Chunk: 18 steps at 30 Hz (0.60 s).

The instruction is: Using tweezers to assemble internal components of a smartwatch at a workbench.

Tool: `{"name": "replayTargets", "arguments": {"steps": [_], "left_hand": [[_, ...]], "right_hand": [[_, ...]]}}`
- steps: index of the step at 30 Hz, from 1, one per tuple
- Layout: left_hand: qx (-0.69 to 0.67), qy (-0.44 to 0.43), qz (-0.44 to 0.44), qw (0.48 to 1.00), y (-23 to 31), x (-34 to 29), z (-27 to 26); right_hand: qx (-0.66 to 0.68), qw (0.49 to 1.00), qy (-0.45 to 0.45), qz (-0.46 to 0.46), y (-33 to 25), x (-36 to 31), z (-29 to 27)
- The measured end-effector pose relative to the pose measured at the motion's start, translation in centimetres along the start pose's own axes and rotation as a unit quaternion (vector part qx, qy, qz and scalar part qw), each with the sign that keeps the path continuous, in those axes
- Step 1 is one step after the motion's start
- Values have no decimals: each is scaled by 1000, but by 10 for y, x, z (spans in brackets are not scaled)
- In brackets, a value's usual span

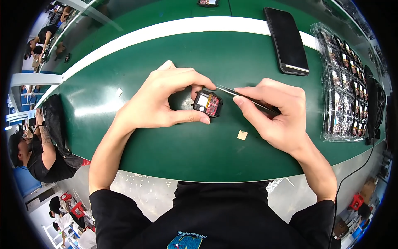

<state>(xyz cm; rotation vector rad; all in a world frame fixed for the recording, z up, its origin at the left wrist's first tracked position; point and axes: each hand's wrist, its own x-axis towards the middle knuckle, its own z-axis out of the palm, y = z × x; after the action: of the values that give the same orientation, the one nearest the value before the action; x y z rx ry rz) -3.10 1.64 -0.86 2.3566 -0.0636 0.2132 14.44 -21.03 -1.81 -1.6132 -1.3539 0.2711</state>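
Between the thumb and fingers of my left hand (166, 97) is a small black watch-like case (207, 103), its inside facing up. A red circuit board, a yellow strip and a white block show in it. My right hand (275, 110) is closed round a pair of dark tweezers (261, 106). Their pale tips point left and end near my left index fingertip, just above the case; whether they touch anything is too small to tell. On the green table below lies a small cream square piece (242, 135).
A black phone (287, 41) lies at the back right. Beside it stands a clear plastic tray (327, 135) with several similar cases. A black cable (352, 169) runs down the right edge. Another case (207, 3) sits at the far edge. A person (41, 153) sits at the left.
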Motion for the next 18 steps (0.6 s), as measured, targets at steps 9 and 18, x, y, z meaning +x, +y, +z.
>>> {"name": "replayTargets", "arguments": {"steps": [9, 18], "left_hand": [[15, 7, -13, 1000, 0, -7, -1], [-56, -60, -45, 996, 10, 2, -13]], "right_hand": [[80, 993, -37, 75, -17, 2, 10], [-69, 994, -81, 25, -14, 0, 12]]}}
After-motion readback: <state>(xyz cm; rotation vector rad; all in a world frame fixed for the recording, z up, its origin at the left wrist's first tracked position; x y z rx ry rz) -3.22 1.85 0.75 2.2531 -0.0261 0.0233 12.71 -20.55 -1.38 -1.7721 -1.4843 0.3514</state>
